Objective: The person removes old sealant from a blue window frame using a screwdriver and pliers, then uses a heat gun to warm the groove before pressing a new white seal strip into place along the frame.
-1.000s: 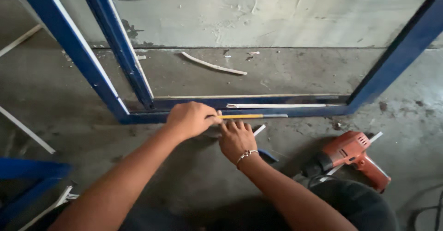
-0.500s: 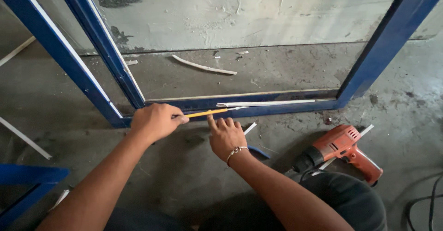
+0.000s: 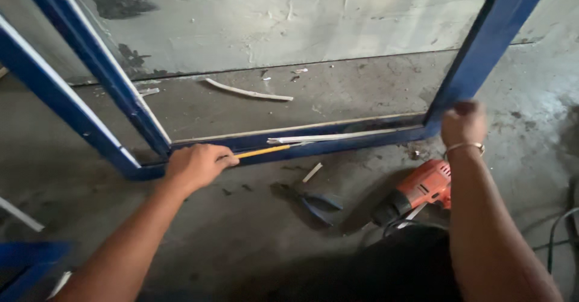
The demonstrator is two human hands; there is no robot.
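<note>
A blue metal frame (image 3: 356, 136) stands on the concrete floor against a grey wall. My left hand (image 3: 196, 166) grips a thin yellow stick-like tool (image 3: 262, 152) laid along the frame's bottom rail, its tip at a white strip (image 3: 332, 137) that lies on that rail. My right hand (image 3: 463, 123) is raised at the frame's right upright (image 3: 488, 43), fingers closed against its lower part; a bracelet sits on the wrist.
An orange power drill (image 3: 416, 190) lies on the floor by my right arm. Blue-handled pliers (image 3: 316, 202) lie in front of the rail. A curved white strip (image 3: 247, 91) lies behind the frame. Another blue frame piece (image 3: 24, 263) is at the lower left.
My right hand left the floor near the yellow tool and rose to the right upright. The left hand stayed on the tool. The camera moved closer and leftward.
</note>
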